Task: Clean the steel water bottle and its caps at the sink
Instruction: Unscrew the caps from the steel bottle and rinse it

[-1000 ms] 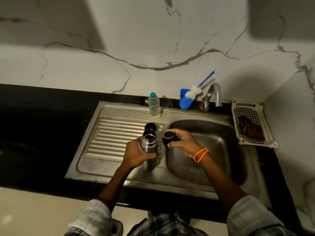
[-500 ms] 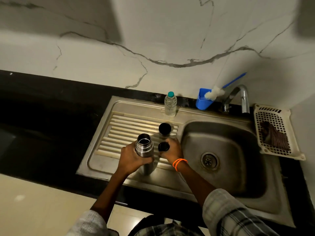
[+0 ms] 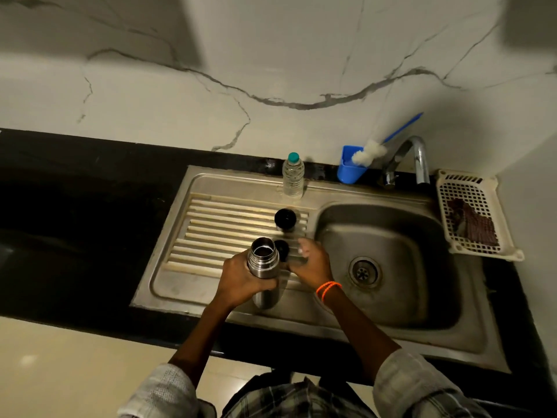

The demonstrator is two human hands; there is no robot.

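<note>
The steel water bottle [image 3: 263, 268] stands upright and uncapped over the drainboard, and my left hand [image 3: 241, 280] grips its body. A small black cap [image 3: 281, 249] sits right of the bottle's mouth, low on the drainboard. My right hand [image 3: 312, 262], with an orange band on the wrist, is right beside this cap. Its fingers are blurred, so whether they still pinch the cap is unclear. A second black cap [image 3: 285, 218] stands farther back on the drainboard ribs, apart from both hands.
The steel sink [image 3: 446, 300] has its basin and drain [image 3: 364, 271] to the right, with the tap [image 3: 417, 158] behind. A clear plastic bottle [image 3: 293, 175], a blue cup with a brush [image 3: 351, 164] and a white basket [image 3: 474, 215] line the back. Black counter lies left.
My right hand carried the small black cap from over the basin leftward and down to the drainboard beside the bottle. The left hand kept its grip on the bottle.
</note>
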